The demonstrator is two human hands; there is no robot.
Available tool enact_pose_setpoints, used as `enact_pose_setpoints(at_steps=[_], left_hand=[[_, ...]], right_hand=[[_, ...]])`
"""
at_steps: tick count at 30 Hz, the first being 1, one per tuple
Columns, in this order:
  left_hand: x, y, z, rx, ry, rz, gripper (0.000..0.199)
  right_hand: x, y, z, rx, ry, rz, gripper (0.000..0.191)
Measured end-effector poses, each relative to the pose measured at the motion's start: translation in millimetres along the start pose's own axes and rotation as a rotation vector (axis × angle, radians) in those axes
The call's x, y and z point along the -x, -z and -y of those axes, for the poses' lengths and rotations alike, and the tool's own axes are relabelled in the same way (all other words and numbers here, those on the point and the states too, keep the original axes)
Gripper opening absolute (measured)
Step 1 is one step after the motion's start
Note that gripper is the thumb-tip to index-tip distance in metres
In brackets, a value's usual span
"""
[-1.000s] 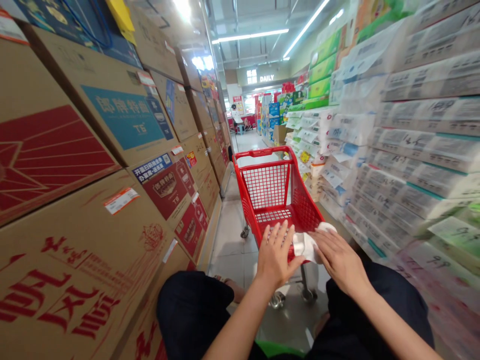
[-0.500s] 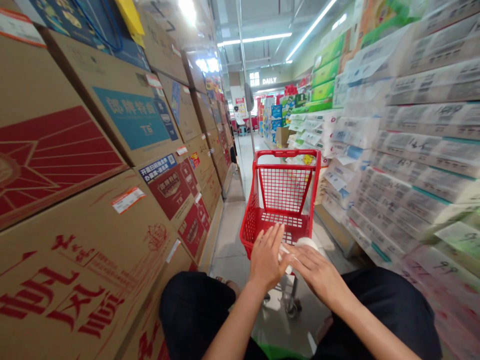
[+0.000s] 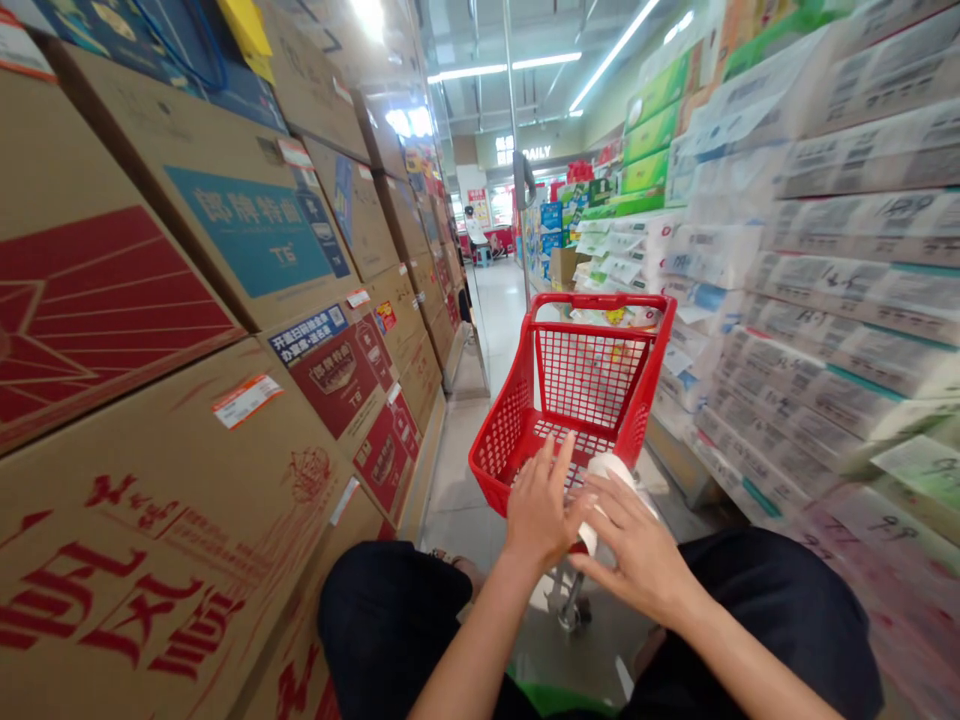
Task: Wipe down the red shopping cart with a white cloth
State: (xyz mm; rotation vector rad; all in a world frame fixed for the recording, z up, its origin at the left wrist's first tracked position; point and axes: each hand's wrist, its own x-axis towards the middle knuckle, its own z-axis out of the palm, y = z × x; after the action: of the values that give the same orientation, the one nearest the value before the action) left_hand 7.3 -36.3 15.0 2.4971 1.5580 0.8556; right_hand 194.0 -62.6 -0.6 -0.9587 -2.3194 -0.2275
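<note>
A red plastic basket cart [image 3: 592, 375] stands on wheels in front of my knees, its basket mesh-sided. Over its near edge are both my hands. My left hand [image 3: 541, 505] has its fingers spread and pointing forward. Beside it, my right hand [image 3: 634, 545] is spread too, palm down, its fingertips near the left thumb. Under and behind the right fingers shows a white object [image 3: 609, 468], partly hidden; its kind is unclear. Neither hand is wrapped around anything that I can see.
Stacked cardboard boxes [image 3: 247, 420] line the left side. Piles of white wrapped packs [image 3: 847, 300] rise on the right. A glass door's handle [image 3: 523, 180] is beyond the cart. Further back a person [image 3: 475, 230] sits in the aisle. My dark-clad knees flank the hands.
The cart has turned and its far rim has shifted right. My right hand's fingers have spread apart, and more of the white object shows. The glass door's handle appears further right.
</note>
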Motion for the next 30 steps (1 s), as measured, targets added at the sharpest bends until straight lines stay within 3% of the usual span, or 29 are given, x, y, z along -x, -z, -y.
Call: enact_pose_setpoints(at_steps=[3, 6, 9, 12, 15, 20, 30], left_hand=[[1, -1.8, -3, 0.028, -0.025, -0.003, 0.074], [4, 1.7, 5, 0.007, 0.006, 0.023, 0.078], [6, 6.4, 14, 0.0, -0.006, 0.041, 0.079], [6, 8.2, 16, 0.031, -0.003, 0.035, 0.078], [4, 8.0, 14, 0.087, -0.039, 0.026, 0.081], [5, 11.7, 12, 0.24, -0.124, -0.004, 0.084], [9, 22.3, 21, 0.45, -0.104, -0.022, 0.086]], right_hand=[[0, -8, 5, 0.023, 0.045, -0.034, 0.041], [0, -10, -7, 0.037, 0.125, -0.074, 0.027], [3, -4, -20, 0.032, 0.168, -0.037, 0.037], [5, 5, -22, -0.011, 0.06, 0.017, 0.047], [1, 8, -8, -0.065, -0.092, 0.033, 0.044], [-10, -7, 23, -0.087, -0.286, -0.057, 0.043], [-25, -18, 52, -0.072, -0.37, -0.086, 0.058]])
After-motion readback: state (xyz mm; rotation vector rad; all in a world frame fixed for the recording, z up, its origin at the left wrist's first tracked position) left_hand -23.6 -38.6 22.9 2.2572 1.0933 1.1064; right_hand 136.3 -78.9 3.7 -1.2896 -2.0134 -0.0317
